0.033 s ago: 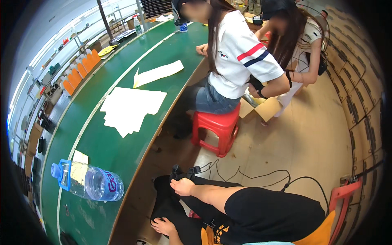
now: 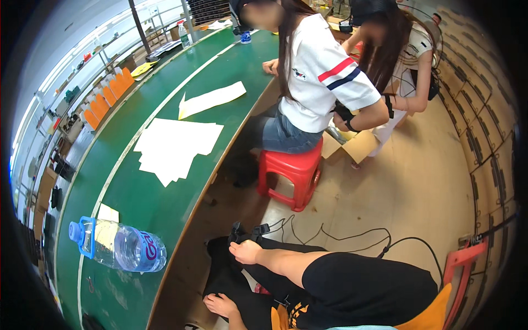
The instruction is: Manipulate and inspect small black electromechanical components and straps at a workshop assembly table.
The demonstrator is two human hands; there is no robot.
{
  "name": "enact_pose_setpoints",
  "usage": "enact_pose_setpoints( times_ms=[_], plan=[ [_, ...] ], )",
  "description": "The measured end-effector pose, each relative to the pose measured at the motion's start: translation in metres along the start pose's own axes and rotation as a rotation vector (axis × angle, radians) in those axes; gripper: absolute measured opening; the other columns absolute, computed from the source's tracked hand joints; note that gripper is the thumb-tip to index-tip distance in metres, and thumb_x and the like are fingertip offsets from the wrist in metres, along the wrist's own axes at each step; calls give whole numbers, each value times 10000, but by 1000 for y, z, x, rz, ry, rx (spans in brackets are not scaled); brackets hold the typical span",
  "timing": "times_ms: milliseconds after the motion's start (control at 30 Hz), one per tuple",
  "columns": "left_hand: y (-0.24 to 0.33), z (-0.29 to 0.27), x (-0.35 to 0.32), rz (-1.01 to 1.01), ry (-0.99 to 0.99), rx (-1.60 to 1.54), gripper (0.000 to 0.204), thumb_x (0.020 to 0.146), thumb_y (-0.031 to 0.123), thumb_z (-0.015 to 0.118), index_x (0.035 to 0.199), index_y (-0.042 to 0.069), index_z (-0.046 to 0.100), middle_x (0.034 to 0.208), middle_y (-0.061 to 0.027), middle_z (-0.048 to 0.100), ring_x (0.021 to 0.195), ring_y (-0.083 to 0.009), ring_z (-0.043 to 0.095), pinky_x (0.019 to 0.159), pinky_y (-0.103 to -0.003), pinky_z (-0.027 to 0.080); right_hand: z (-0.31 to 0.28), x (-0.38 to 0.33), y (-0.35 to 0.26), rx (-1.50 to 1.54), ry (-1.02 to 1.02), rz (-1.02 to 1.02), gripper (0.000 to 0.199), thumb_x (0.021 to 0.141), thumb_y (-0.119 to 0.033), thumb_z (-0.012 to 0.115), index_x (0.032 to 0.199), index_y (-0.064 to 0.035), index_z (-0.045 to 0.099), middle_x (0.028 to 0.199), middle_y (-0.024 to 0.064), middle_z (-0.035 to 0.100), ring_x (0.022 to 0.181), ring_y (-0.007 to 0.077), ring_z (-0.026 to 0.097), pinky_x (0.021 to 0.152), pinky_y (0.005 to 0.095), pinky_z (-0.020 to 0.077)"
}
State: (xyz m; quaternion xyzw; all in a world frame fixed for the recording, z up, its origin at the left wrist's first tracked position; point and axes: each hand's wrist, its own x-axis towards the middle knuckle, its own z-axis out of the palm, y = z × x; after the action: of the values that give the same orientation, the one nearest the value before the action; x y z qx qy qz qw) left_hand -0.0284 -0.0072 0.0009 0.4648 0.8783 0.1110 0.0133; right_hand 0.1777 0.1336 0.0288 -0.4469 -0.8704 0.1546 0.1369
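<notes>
My left hand (image 2: pixel 221 304) lies on the black cloth of my trouser leg (image 2: pixel 224 278) with its fingers apart, holding nothing. Farther up, my right hand (image 2: pixel 246 252) is closed, its fingers curled at the knee. Right against it is a black strap-like device (image 2: pixel 237 233) with a second black piece (image 2: pixel 259 231) alongside. What the curled fingers enclose, if anything, is hidden. A black cable (image 2: pixel 352 237) runs over the floor near these pieces. Left of my hands, on the green table (image 2: pixel 143 206), lie a large clear water bottle (image 2: pixel 129 247) with a blue cap and handle and several white sheets (image 2: pixel 179 146).
Beyond me, a person in a white shirt (image 2: pixel 316 66) sits on a red plastic stool (image 2: pixel 291 168). Another person (image 2: pixel 421 71) bends over an open cardboard box (image 2: pixel 357 146). Orange-and-white holders (image 2: pixel 107 96) stand beyond the table's far edge. Stacked boxes (image 2: pixel 478 110) line the right side.
</notes>
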Motion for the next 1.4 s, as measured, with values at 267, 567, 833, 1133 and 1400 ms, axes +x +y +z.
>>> enact_pose_setpoints(
  times_ms=[267,567,833,1133,1400],
  plan=[
    [5,-8,0,81,-26,-72,151,702,48,544,848,51,505,945,-109,533,1043,-254,455,899,-388,333,6,-4,-3,-9,52,-6,198,716,-177,553,815,-23,478,801,108,480,589,243,579,532,357,471],
    [19,1,-9,165,-9,18,111,716,59,540,827,65,538,1012,-115,538,1097,-250,430,932,-386,308,-3,-13,13,-19,26,24,201,713,-178,558,816,-24,478,797,110,483,595,247,585,538,356,473],
    [-1,-25,13,248,136,42,90,677,200,546,711,133,596,783,-53,601,910,-240,550,801,-381,420,-19,31,-31,66,-274,207,207,753,-248,515,860,-71,519,884,133,551,701,293,608,564,420,497],
    [5,-11,-6,81,58,-142,205,657,182,592,824,66,568,942,-95,518,1056,-238,431,962,-390,287,-6,-3,-21,-201,-36,17,244,774,-188,522,959,-46,454,1042,164,505,776,368,574,651,450,464],
    [3,-11,-31,-24,267,-353,137,662,101,576,775,37,532,850,-102,478,912,-259,459,830,-362,376,-3,-8,-23,-280,6,-78,157,790,-167,483,850,-38,418,930,152,489,672,358,571,552,448,453]
  ],
)
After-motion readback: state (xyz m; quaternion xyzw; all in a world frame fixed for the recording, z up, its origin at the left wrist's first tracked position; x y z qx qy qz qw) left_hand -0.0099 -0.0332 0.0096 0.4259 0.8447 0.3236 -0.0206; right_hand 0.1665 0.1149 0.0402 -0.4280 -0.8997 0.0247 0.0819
